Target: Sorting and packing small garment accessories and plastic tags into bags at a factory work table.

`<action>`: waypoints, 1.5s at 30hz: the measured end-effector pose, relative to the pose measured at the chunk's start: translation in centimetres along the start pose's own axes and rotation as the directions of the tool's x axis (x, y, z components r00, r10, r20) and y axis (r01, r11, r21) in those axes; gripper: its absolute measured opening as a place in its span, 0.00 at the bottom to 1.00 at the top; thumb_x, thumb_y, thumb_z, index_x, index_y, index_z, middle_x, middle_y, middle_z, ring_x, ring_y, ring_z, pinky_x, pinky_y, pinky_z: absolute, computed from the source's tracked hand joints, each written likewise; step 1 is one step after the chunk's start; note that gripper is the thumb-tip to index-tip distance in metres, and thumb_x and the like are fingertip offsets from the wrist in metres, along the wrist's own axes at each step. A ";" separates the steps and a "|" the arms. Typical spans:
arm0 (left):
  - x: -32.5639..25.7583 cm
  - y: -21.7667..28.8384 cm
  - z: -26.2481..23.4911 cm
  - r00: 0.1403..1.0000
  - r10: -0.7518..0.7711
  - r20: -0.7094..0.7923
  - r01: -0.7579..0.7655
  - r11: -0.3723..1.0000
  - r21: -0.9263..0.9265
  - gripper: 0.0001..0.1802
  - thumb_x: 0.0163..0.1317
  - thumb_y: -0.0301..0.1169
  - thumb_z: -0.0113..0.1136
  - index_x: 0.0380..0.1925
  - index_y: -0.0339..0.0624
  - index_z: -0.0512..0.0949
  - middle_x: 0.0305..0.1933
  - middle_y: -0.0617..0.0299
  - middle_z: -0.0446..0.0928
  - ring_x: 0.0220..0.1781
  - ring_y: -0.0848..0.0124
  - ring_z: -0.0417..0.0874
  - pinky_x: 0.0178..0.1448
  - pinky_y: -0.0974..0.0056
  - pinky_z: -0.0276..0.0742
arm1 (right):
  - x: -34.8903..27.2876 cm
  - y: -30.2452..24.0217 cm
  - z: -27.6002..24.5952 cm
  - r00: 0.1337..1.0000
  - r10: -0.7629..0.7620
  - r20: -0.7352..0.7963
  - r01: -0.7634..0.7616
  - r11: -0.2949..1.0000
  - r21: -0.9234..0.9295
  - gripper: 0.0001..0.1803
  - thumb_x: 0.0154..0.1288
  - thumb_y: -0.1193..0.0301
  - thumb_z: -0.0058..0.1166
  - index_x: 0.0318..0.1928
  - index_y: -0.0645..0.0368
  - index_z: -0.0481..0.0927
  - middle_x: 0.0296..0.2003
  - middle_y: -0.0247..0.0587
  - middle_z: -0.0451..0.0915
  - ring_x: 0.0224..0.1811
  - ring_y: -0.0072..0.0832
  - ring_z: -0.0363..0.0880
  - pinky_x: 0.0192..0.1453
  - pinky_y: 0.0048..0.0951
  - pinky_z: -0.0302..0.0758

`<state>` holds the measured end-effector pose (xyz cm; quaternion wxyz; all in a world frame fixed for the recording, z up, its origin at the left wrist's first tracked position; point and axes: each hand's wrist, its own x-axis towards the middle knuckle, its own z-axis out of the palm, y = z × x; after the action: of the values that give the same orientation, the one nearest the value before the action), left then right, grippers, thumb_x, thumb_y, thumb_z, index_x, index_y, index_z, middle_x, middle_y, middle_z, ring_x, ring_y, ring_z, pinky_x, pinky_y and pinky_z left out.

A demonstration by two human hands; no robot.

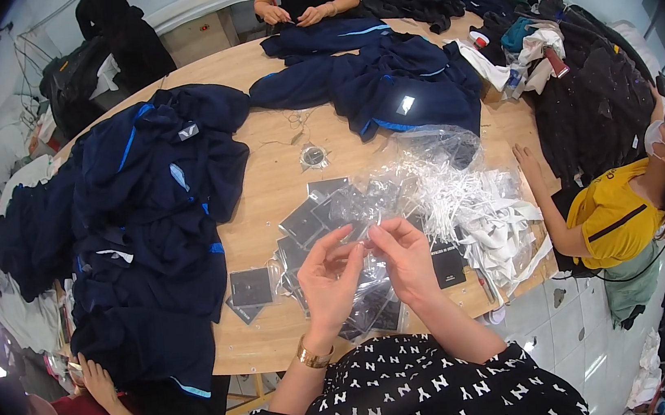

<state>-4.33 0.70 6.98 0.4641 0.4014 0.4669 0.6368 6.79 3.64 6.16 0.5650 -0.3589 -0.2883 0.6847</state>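
Over the near middle of the table, my left hand [330,280] and my right hand [406,263] meet with fingertips nearly touching. Both are closed in a pinch at something small and pale; its kind is too small to make out. Beneath and around them lie dark square cards [299,226] with clear plastic [361,204], spread in a loose heap. Just right of my right hand is a black printed tag [448,265]. Beyond it sits a pile of white strings and strips [463,201], partly in a clear bag [444,142].
Navy garments with blue trim [140,172] cover the table's left side; more navy garments [408,76] lie at the far side. Dark clothes [596,112] are heaped at right. Co-workers stand at the far edge, right and lower left. Another dark card [251,287] lies left.
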 end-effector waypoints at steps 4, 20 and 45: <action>-0.2 -0.1 0.3 0.992 0.112 -0.063 -0.101 0.981 0.165 0.14 0.52 0.21 0.59 0.40 0.36 0.72 0.30 0.59 0.80 0.27 0.80 0.78 0.30 0.77 0.71 | -0.1 0.2 0.1 1.000 -0.021 -0.008 0.021 0.998 -0.052 0.02 0.57 0.76 0.54 0.31 0.58 0.75 0.28 0.30 0.76 0.29 0.16 0.73 0.35 0.18 0.67; -0.3 -0.7 1.0 0.990 0.109 -0.084 -0.094 0.982 0.164 0.09 0.51 0.22 0.60 0.34 0.34 0.76 0.28 0.59 0.80 0.31 0.79 0.79 0.36 0.75 0.74 | -0.5 0.6 0.0 0.982 0.190 -0.006 -0.181 0.941 0.287 0.03 0.59 0.72 0.54 0.32 0.57 0.75 0.29 0.30 0.76 0.32 0.17 0.71 0.39 0.21 0.66; 0.4 0.7 0.6 0.988 0.145 0.055 -0.152 0.825 0.545 0.06 0.51 0.27 0.61 0.28 0.36 0.77 0.28 0.61 0.76 0.34 0.74 0.72 0.39 0.70 0.69 | 0.1 0.5 -0.4 0.974 0.227 0.024 -0.224 0.931 0.287 0.04 0.60 0.70 0.53 0.32 0.55 0.74 0.28 0.30 0.75 0.31 0.18 0.71 0.41 0.24 0.65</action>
<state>-4.06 1.11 7.85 0.2818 0.5558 0.5941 0.5086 6.86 3.62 5.51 0.5302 -0.3067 -0.1401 0.7779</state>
